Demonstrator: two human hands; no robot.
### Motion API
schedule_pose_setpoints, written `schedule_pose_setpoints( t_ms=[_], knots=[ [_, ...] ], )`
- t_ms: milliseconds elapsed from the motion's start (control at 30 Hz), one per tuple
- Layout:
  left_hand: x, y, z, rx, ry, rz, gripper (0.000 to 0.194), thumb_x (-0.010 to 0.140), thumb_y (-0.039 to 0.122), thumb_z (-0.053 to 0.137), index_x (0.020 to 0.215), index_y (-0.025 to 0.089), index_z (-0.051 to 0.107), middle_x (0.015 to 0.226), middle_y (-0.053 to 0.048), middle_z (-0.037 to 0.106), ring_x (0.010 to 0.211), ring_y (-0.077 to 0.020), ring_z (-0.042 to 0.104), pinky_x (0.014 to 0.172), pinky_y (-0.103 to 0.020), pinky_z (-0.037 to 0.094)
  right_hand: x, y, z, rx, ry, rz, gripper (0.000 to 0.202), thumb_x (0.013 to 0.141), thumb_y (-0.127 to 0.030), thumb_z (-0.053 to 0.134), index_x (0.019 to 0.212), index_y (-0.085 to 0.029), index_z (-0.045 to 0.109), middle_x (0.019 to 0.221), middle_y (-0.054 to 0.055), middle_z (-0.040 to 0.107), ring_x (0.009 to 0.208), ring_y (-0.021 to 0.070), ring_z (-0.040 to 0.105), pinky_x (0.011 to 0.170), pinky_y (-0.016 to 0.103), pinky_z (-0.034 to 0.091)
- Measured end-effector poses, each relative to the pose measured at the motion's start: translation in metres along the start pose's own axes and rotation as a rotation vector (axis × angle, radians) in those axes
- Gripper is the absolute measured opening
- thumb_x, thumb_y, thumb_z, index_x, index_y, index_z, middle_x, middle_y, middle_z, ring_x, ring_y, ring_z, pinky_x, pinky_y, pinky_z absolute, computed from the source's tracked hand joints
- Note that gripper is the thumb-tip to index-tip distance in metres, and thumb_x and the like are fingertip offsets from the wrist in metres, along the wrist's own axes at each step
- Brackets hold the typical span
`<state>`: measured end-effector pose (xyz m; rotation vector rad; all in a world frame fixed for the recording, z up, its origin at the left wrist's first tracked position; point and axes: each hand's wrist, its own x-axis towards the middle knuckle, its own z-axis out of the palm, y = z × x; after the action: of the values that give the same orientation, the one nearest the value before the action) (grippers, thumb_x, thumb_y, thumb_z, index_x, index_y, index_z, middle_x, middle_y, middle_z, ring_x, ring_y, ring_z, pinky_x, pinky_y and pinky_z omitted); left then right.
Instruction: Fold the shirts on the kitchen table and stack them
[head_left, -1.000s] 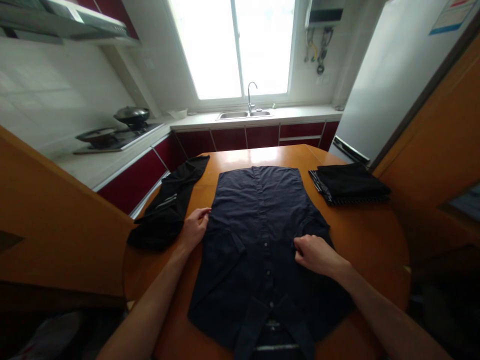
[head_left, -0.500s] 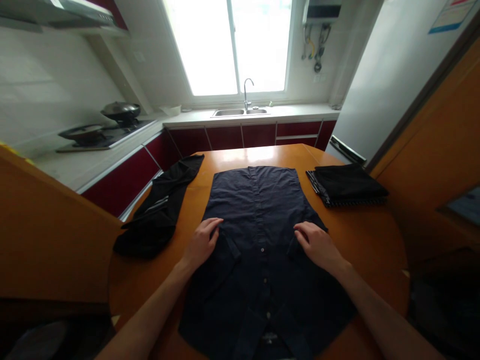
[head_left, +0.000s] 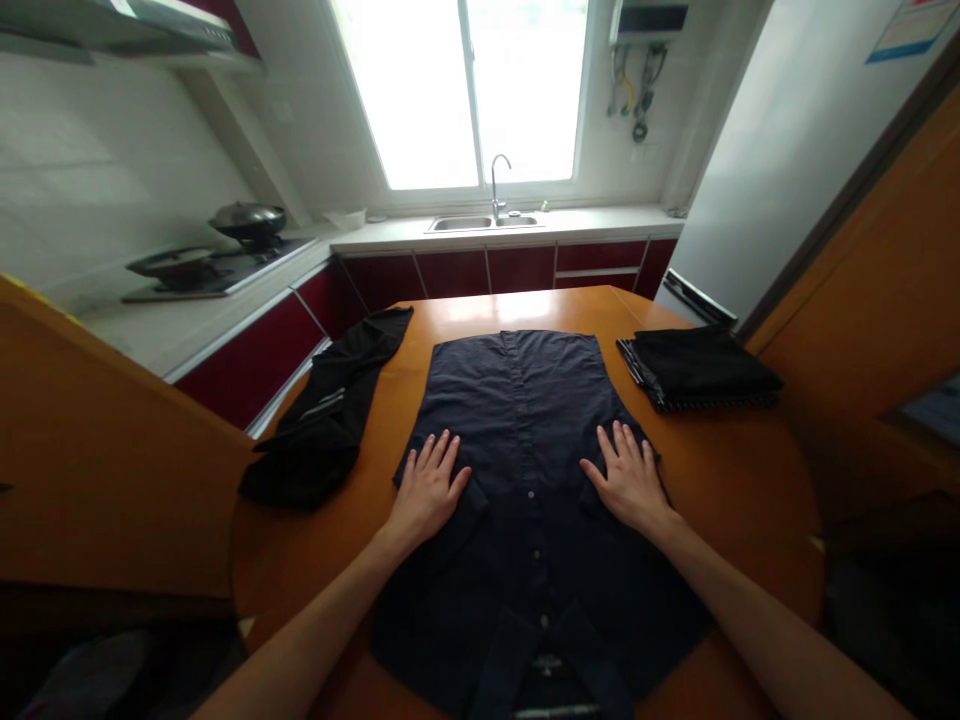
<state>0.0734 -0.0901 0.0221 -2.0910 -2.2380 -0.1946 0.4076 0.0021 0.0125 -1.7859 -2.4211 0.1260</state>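
A dark navy button-up shirt (head_left: 517, 420) lies spread front side up on the wooden table (head_left: 690, 480), its collar toward me and its hem at the far end. My left hand (head_left: 430, 487) rests flat on the shirt's left part with fingers spread, over a folded-in sleeve. On the right part, my right hand (head_left: 628, 478) also lies flat with its fingers apart, touching the other sleeve. Light buttons run down the middle between both hands. Neither hand grips the cloth.
A rumpled black garment with white stripes (head_left: 322, 410) lies at the table's left edge. Folded dark clothes (head_left: 701, 368) are stacked at the right. Beyond the table are a counter with a sink (head_left: 461, 223), a stove with pans (head_left: 247, 222) and a fridge (head_left: 735, 170).
Both hands went from curled fingers at the shirt's sleeves to flat, spread palms pressed on the cloth. The view has shifted slightly. The other clothes stay in place.
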Motion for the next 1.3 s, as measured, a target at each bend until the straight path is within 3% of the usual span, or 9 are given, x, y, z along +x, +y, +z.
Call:
schedule_pose_setpoints(
  t_ms=[100,200,367,700,867,1067,1167,1300],
  knots=[
    [-0.002,0.003,-0.003,-0.001,0.034,-0.001,0.061,0.103,0.049,0.037,0.155,0.018,0.038,0.162,-0.011,0.032,0.151,-0.032,0.026,0.119,-0.057,0.026,0.001,0.002,0.0,-0.003,-0.006,0.006,0.075,0.101,-0.059,0.032,0.159,-0.011,0.028,0.166,0.018,0.018,0.154,0.03,0.011,0.122,0.053,0.009],
    [-0.005,0.006,-0.006,-0.001,0.057,0.091,0.06,0.104,0.047,0.037,0.157,0.02,0.034,0.164,-0.009,0.028,0.153,-0.0306,0.021,0.121,-0.058,0.022,0.001,0.003,0.001,-0.008,-0.01,0.006,0.075,0.1,-0.059,0.032,0.159,-0.011,0.028,0.166,0.019,0.018,0.154,0.0305,0.01,0.122,0.053,0.009],
    [-0.009,0.01,-0.007,-0.026,-0.009,0.181,0.061,0.103,0.054,0.036,0.157,0.025,0.035,0.165,-0.005,0.027,0.153,-0.0303,0.02,0.121,-0.057,0.02,0.001,0.005,0.004,-0.008,0.005,-0.01,0.075,0.1,-0.059,0.031,0.158,-0.011,0.03,0.166,0.019,0.02,0.154,0.0313,0.012,0.121,0.055,0.011],
    [-0.01,0.011,-0.006,-0.062,-0.037,0.142,0.06,0.102,0.056,0.037,0.157,0.031,0.034,0.165,-0.004,0.027,0.153,-0.031,0.018,0.121,-0.062,0.011,0.002,0.009,0.009,0.027,0.029,-0.026,0.074,0.1,-0.06,0.032,0.156,-0.012,0.035,0.164,0.021,0.023,0.153,0.0327,0.016,0.12,0.057,0.014],
    [-0.009,0.012,-0.007,-0.089,-0.04,0.13,0.058,0.102,0.056,0.038,0.155,0.032,0.037,0.165,-0.004,0.029,0.153,-0.0312,0.02,0.12,-0.064,0.014,0.002,0.009,0.007,0.028,0.021,-0.024,0.074,0.1,-0.059,0.032,0.156,-0.012,0.035,0.164,0.021,0.023,0.153,0.0334,0.016,0.12,0.057,0.015],
    [-0.004,0.004,-0.008,-0.091,0.061,-0.08,0.055,0.105,0.05,0.031,0.151,0.024,0.045,0.159,-0.01,0.04,0.15,-0.033,0.028,0.118,-0.065,0.019,0.002,0.009,0.009,0.059,0.041,-0.022,0.073,0.101,-0.059,0.029,0.156,-0.012,0.036,0.164,0.021,0.025,0.153,0.0334,0.017,0.12,0.058,0.015],
    [-0.003,-0.001,-0.005,-0.072,0.038,-0.127,0.056,0.103,0.054,0.035,0.151,0.026,0.045,0.16,-0.01,0.037,0.15,-0.0355,0.028,0.117,-0.064,0.022,0.008,0.016,0.005,0.18,0.095,-0.001,0.074,0.101,-0.06,0.026,0.155,-0.011,0.037,0.163,0.021,0.027,0.153,0.034,0.017,0.12,0.06,0.015],
    [-0.002,-0.005,-0.002,-0.069,0.018,-0.124,0.056,0.103,0.053,0.036,0.152,0.026,0.045,0.161,-0.009,0.036,0.15,-0.0347,0.027,0.118,-0.061,0.023,0.026,0.047,-0.009,0.565,0.261,0.076,0.072,0.102,-0.057,0.02,0.154,-0.011,0.038,0.16,0.017,0.036,0.149,0.0288,0.03,0.121,0.049,0.026]
  ],
)
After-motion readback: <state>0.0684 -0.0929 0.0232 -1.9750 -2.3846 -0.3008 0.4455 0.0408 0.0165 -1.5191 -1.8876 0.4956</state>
